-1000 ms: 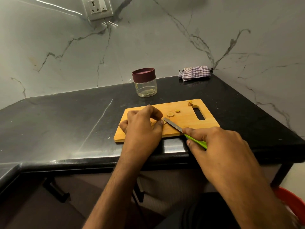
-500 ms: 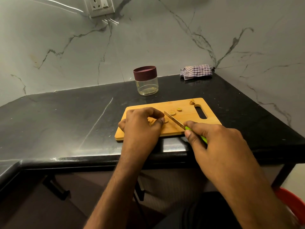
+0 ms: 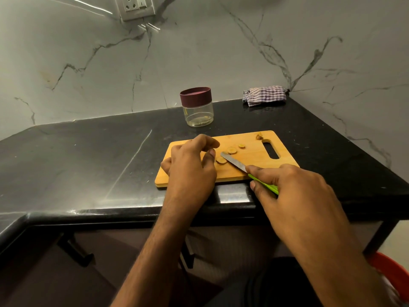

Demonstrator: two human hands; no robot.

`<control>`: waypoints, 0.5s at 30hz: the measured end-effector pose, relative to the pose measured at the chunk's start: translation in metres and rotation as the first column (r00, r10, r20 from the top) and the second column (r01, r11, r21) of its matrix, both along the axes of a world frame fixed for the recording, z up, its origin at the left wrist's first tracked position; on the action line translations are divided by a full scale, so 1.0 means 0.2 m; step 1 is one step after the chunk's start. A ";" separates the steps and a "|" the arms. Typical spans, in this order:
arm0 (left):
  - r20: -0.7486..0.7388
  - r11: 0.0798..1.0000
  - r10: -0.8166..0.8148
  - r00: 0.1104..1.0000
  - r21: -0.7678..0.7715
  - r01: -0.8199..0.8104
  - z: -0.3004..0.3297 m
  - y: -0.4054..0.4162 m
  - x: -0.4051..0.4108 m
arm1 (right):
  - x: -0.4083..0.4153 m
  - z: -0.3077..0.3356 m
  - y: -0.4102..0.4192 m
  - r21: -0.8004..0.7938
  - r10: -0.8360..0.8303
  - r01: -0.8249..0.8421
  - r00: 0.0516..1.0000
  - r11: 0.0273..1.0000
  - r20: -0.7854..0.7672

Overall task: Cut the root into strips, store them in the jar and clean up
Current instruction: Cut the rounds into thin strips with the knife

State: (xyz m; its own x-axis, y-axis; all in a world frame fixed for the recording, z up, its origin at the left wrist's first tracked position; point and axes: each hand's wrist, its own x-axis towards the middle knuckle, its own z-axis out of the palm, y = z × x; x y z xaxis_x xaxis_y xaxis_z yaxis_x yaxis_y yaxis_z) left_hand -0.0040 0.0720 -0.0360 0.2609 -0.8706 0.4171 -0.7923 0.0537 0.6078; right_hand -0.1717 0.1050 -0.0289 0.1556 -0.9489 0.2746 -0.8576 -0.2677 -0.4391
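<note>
A black stone counter [image 3: 88, 156] runs across the head view and meets a grey marble-veined wall [image 3: 221, 52] behind and to the right; a wall socket [image 3: 137, 6] sits high on that wall, and the rim of a red tub [image 3: 394, 275] shows low at the right edge, below the counter; a glass jar [image 3: 198, 111] with its dark red lid [image 3: 195, 95] on stands upright behind the board, well apart from it, and a folded checked cloth [image 3: 264, 95] lies in the far corner against the wall; a wooden cutting board [image 3: 250, 159] lies flat near the counter's front edge, its handle slot to the right; on it lie three round root slices, one [image 3: 221, 160] just beside the blade, one [image 3: 232, 150] beyond the knife tip, a smaller one [image 3: 241, 146] further back, and a brown end scrap [image 3: 259, 136] near the slot; the left hand [image 3: 190, 169] sits over the board's left part with fingers curled and thumb tip close to the nearest slice; whether it holds the rest of the root underneath I cannot tell; the right hand [image 3: 294, 193] grips the green handle of a knife [image 3: 236, 163], forefinger laid along the top, the blade pointing up and left, low over the board between the slices.
</note>
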 end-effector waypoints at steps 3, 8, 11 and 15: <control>0.131 0.995 -0.017 0.991 0.097 0.004 0.01 -0.01 -0.01 | 0.00 0.01 -0.02 0.037 0.036 -0.035 0.999 0.999 -0.038; 0.220 0.988 -0.012 0.975 0.152 -0.022 0.00 -0.02 -0.02 | -0.02 0.00 -0.02 0.014 0.062 -0.062 0.998 0.998 -0.019; 0.253 0.984 0.040 0.967 0.158 -0.082 0.00 -0.02 -0.03 | -0.02 -0.01 -0.02 0.007 0.057 -0.057 0.998 0.998 -0.012; 0.198 0.985 0.097 0.975 0.119 -0.122 0.00 -0.03 -0.03 | -0.03 -0.01 -0.02 -0.039 0.032 -0.030 0.999 0.999 0.037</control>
State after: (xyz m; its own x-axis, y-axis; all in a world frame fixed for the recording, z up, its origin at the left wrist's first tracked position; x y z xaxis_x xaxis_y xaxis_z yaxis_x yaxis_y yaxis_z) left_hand -0.0092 0.0664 -0.0366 0.2844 -0.8911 0.3536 -0.8909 -0.1094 0.4409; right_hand -0.1782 0.1015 -0.0314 0.1737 -0.9325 0.3168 -0.8318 -0.3111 -0.4597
